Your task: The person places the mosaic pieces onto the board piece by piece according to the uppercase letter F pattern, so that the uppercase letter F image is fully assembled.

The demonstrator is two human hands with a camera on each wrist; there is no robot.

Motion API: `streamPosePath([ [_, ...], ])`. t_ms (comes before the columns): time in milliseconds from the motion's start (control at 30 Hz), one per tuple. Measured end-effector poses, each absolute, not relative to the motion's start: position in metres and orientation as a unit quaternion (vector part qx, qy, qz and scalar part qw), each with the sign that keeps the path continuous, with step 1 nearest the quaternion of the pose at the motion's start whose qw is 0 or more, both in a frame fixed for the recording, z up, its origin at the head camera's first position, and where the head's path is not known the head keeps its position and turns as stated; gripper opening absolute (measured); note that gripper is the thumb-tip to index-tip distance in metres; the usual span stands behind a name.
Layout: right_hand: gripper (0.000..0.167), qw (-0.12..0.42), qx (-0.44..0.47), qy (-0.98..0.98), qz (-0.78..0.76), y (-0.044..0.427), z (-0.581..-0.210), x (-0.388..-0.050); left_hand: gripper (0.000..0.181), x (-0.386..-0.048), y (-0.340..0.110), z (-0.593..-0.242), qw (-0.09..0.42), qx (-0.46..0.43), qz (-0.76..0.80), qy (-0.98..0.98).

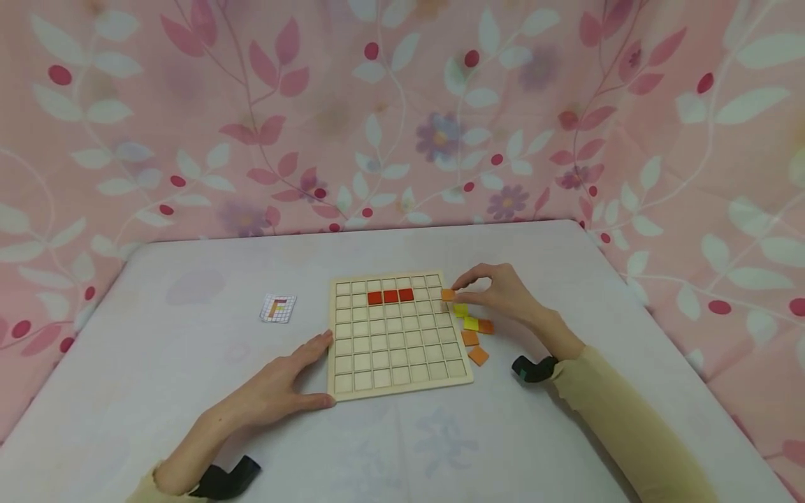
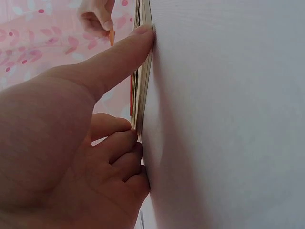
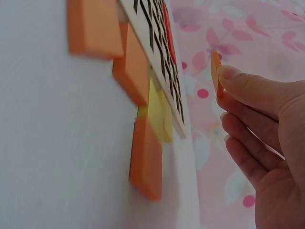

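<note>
Right hand (image 1: 499,288) pinched an orange tile (image 1: 448,295) above the board (image 1: 393,342)'s right edge; outstretched left hand (image 1: 277,388) usefully braced its left.

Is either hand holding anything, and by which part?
Right hand: orange tile, pinched at the side nearest that hand. Left hand: nothing; it only touches the left edge of the board.
</note>
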State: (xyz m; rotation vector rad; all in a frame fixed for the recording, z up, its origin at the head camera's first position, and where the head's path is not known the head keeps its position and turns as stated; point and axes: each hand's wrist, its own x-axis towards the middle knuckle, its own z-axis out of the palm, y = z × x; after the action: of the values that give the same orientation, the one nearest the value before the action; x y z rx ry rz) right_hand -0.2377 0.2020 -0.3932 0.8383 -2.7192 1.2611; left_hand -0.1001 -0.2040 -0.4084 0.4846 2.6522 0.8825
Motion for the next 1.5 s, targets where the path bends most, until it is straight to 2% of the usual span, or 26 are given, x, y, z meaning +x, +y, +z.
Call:
streamPosePath([
  [133, 0.019, 0.019, 0.298, -0.863, 0.407, 0.175, -0.389, -0.242, 0.102, -0.099, -0.203, -0.407, 0.152, 0.169, 0.310, 0.923],
  [367, 0.016, -0.002, 0.292, -0.860, 0.420, 0.132, -0.384, -0.247, 0.102, -0.099, -0.201, -0.408, 0.151, 0.168, 0.313, 0.922],
  [533, 0.017, 0.017, 0.317, -0.855, 0.410, 0.105, -0.384, -0.249, 0.103, -0.099, -0.201, -0.408, 0.153, 0.164, 0.313, 0.923],
  [667, 0.017, 0.013, 0.311, -0.855, 0.415, 0.091, -0.388, -0.250, 0.103, -0.099, -0.201, -0.407, 0.159, 0.160, 0.317, 0.921],
  [867, 0.015, -0.009, 0.275, -0.862, 0.427, 0.084, -0.398, -0.247, 0.102, -0.099, -0.201, -0.408, 0.153, 0.170, 0.317, 0.920],
  [1067, 0.015, 0.006, 0.302, -0.847, 0.437, 0.080, -0.408, -0.249, 0.101, -0.099, -0.202, -0.408, 0.147, 0.174, 0.313, 0.922],
  [1300, 0.014, -0.028, 0.293, -0.830, 0.473, 0.078, -0.418, -0.248, 0.101, -0.099, -0.204, -0.409, 0.142, 0.181, 0.313, 0.922],
  [1500, 0.015, -0.024, 0.297, -0.844, 0.445, 0.079, -0.426, -0.247, 0.102, -0.101, -0.204, -0.409, 0.147, 0.175, 0.313, 0.922],
])
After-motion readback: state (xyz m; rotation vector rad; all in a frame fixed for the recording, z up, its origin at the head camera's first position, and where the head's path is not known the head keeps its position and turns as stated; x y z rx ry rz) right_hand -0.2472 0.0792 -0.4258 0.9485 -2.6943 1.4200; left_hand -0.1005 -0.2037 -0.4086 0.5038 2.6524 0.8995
